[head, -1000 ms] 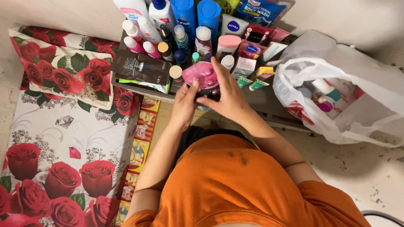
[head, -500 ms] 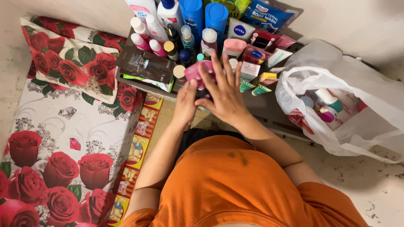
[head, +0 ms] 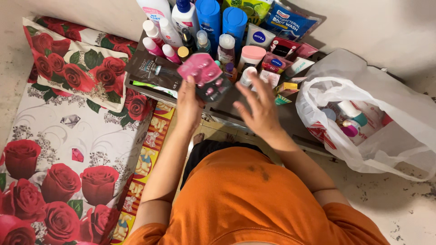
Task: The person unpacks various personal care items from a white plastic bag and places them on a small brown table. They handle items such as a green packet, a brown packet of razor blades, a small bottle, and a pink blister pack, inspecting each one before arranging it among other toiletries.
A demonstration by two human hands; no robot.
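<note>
Your left hand pinches the pink blister packs above the front edge of the crowded shelf; your right hand hovers beside them, fingers spread and empty. A one-handed grip may let the packs slip onto the bottles.

Warm indoor light, soft shadows, slight motion blur.

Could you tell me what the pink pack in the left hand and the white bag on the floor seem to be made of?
The pink pack, held up by the left hand, looks like glossy plastic film or foil; light glints off its raised bumps. The white bag looks like thin, translucent plastic: it crumples softly and the bottles inside show through.
</note>
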